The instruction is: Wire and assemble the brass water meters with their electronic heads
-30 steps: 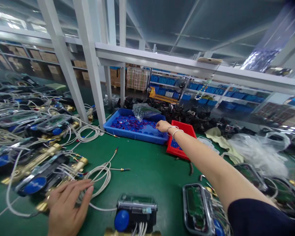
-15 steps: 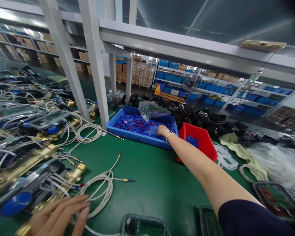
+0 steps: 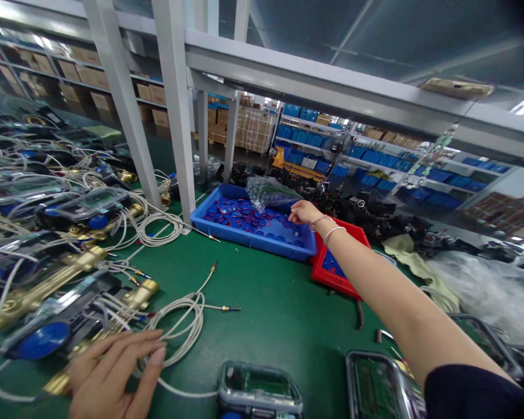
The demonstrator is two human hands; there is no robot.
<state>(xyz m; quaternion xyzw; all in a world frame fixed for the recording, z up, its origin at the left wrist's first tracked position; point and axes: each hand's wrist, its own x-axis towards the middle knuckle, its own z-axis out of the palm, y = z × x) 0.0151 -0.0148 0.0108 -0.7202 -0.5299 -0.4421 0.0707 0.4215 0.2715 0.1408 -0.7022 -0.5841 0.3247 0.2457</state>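
My right hand (image 3: pixel 303 212) is over the right end of the blue tray (image 3: pixel 262 243), with bracelets on its wrist. Its fingers are pinched together; whatever they hold is too small to make out. Many blue discs with red edges (image 3: pixel 233 214) lie in the tray, beside a clear plastic bag (image 3: pixel 266 195). Under my right forearm is a red bin (image 3: pixel 327 279) with small blue pieces inside. My left hand (image 3: pixel 117 372) has its fingers stretched out over the near end of a meter with a brass body (image 3: pixel 142 294), close to a coiled grey cable (image 3: pixel 196 326).
More brass meters and cables (image 3: pixel 39 198) crowd the left side. Clear-lidded units (image 3: pixel 259 387) stand at the near edge of the green table (image 3: pixel 262 302). Grey metal posts (image 3: pixel 172 105) rise behind the cables. Plastic film (image 3: pixel 467 291) lies at the right.
My right hand has risen from the discs toward the tray's right rim. The red bin now sits differently, closer against the tray. My left hand stays by the meter; the view has shifted slightly.
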